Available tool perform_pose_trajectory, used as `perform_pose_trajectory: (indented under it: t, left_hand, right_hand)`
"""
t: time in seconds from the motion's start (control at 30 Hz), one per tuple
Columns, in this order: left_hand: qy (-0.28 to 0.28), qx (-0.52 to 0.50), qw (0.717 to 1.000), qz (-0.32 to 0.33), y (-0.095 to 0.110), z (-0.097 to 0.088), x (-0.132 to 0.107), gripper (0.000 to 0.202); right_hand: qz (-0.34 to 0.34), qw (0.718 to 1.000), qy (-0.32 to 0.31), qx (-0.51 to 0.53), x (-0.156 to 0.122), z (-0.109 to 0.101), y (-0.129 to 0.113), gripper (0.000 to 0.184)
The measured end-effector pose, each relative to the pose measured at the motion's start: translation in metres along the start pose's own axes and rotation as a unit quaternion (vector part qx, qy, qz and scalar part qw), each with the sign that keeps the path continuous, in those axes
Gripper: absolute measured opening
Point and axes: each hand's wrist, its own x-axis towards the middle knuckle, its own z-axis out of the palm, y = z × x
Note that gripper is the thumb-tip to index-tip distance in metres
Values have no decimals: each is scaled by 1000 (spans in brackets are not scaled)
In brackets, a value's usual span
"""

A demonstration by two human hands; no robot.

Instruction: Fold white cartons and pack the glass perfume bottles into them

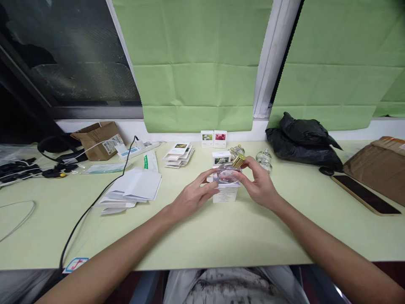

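Note:
A round clear glass perfume bottle [228, 173] with a gold cap [238, 161] is held tilted over a small white box [225, 194] standing on the pale green table [221, 236]. My right hand [260, 182] grips the bottle from the right, fingers curled round it near the cap. From the left, my left hand [193, 196] pinches the bottle's lower edge and the top of the box. The bottle's lower part sits at the box's open top.
Behind stand small white boxes [214, 138] [220, 158] and more glass bottles [264, 159]. Folded white card sheets [133, 190] and flat cartons [179, 154] lie left. A black cable [95, 202], black bag [303, 141], phone [365, 194] and brown parcels [379, 162] [98, 139] surround.

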Motion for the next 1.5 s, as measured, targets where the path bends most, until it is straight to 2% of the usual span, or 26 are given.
perform_pose_trajectory:
  t: [0.07,0.17,0.2,0.4,0.6,0.9,1.5]
  left_hand:
    - [3,0,1000,4,0,0,0,37]
    - [9,-4,1000,13,-1,1,0,43]
    - [11,-6,1000,17,-1,1,0,44]
    - [8,-25,999,23,-2,2,1,50]
    - [28,-24,999,13,-3,5,-1,42]
    - [43,-58,997,-12,-2,9,-1,49]
    - [56,-47,997,-20,-4,6,-1,42]
  right_hand:
    - [0,1000,-10,5,0,1,-2,28]
    - [-1,1000,-19,15,-1,2,-4,54]
    - [-7,1000,-27,10,-1,2,-5,56]
    - [-29,996,-74,-31,1,-7,-1,47]
    - [-51,992,-108,-41,5,-15,-2,46]
    - [-88,991,-87,-45,9,-22,-3,27]
    - [-119,978,-157,-73,24,-24,-16,25]
